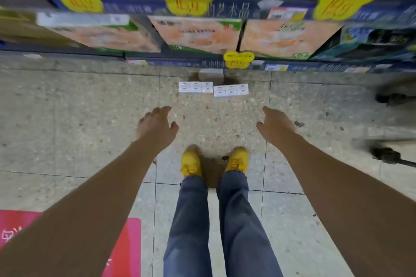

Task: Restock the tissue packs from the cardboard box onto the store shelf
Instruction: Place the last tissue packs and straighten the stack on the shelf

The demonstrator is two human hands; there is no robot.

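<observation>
Two white tissue packs lie side by side on the floor just in front of the shelf base, the left pack (195, 87) and the right pack (231, 90). My left hand (156, 126) and my right hand (274, 125) hang over the floor below the packs, both empty with fingers apart. The store shelf (202, 64) runs across the top, its lower level filled with large orange and green tissue packages (198, 33). No cardboard box is in view.
Yellow price tags (238, 59) hang from the blue shelf edges. My feet in yellow shoes (191, 164) stand on the speckled tile floor. A red and pink floor sticker (126, 249) lies at lower left. Dark trolley wheels (387, 155) sit at the right.
</observation>
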